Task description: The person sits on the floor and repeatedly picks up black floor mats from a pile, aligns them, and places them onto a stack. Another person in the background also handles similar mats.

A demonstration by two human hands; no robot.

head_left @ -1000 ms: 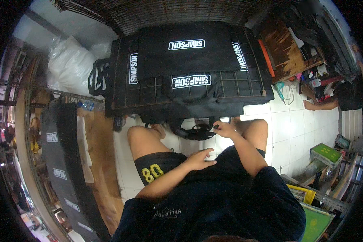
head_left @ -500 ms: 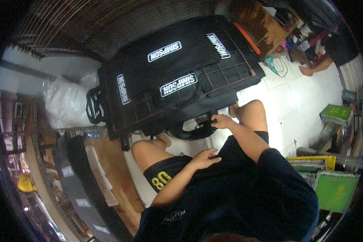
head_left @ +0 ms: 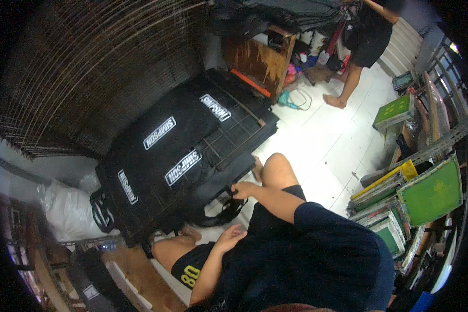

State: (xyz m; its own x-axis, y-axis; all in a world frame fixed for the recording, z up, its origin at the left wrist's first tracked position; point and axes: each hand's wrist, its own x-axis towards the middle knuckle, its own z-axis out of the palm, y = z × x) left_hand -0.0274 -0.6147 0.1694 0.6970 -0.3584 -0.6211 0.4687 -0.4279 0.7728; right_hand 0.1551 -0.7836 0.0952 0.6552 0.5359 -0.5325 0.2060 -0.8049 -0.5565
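Note:
A pile of flat black fabric pieces with white printed labels lies in front of me, thin metal grid frames on top. From its near edge a black strap hangs in a loop. My right hand is closed at the right end of that loop, fingers pinched on the black material. Nearer to me, my left hand hovers over my lap with fingers stretched out and nothing visible in it. Both hands are apart from each other, and the pile stands between my spread knees and the rack beyond.
White plastic bags sit left of the pile. A wooden bench and a dark padded piece are at lower left. Green-faced frames lean on the right. Another person's leg stands beyond a teal tool on white tiles.
My view has swung to the right and up, showing more of the other person and the right-hand frames. My right hand still grips the strap; my left fingers now point more upward.

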